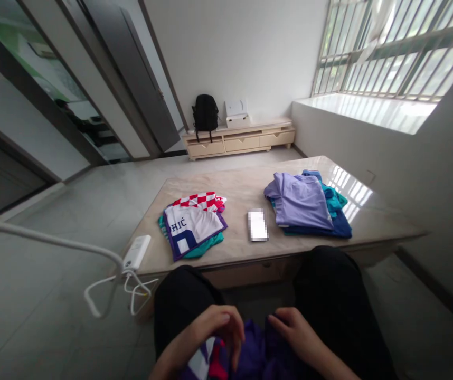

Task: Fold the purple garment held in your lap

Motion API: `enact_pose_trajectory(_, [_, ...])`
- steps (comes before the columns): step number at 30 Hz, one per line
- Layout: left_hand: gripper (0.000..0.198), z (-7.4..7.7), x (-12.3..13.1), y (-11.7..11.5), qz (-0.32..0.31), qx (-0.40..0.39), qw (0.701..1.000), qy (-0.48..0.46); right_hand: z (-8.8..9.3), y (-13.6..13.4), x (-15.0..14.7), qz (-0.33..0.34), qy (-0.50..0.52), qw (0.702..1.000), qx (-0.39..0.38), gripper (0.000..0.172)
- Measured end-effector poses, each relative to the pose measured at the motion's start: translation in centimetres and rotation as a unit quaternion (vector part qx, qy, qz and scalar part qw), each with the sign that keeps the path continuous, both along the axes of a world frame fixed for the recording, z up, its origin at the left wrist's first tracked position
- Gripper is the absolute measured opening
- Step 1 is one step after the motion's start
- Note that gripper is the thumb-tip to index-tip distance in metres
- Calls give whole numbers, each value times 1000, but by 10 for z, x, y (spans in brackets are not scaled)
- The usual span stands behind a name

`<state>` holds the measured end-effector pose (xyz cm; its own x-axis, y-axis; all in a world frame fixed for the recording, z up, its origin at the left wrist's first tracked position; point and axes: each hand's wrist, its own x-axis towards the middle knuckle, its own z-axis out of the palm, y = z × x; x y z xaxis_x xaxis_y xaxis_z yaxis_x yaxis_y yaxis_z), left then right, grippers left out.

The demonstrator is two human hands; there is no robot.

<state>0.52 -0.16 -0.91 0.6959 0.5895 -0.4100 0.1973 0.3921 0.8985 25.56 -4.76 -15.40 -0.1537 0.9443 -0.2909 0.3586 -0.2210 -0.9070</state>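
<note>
Head view: person seated at a low table, both hands in the lap between the knees.
Left hand: the left hand [214,330] curls loosely over a purple garment [250,353], fingers bent down onto a white and red patch of it; whether it grips or only rests I cannot tell.
Right hand: the right hand [295,332] lies flat and open on the same cloth, fingertips pointing left.
Garment: dark purple, crumpled, lying on the lap at the bottom edge, partly cut off.
Step, as I judge it: the cloth is being gathered or smoothed on the lap; a next move would need a firm pinch on an edge.
Table: marble table [242,190] ahead carries a folded stack [192,224] topped by a white jersey, a phone [257,225], and a second stack [305,203] topped in lilac.
Left edge: white power bank [137,252] with trailing cable.
</note>
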Motion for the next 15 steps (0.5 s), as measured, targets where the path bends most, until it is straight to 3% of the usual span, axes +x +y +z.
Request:
enact_pose_trajectory(3, [44,-20,13,-15,-15,114,982,151,30,-5,0,-22,215,974,-61,56])
enact_pose_trajectory(7, [46,-32,31,-30,9,201,974,108,87,-2,6,-15,324,942,-82,46])
enact_pose_trajectory(11, [41,-12,33,-21,87,276,949,128,128,7,16,-6,326,945,-34,35])
enact_pose_trajectory(15, [40,7,18,-10,178,346,911,140,132,17,32,-51,247,966,50,30])
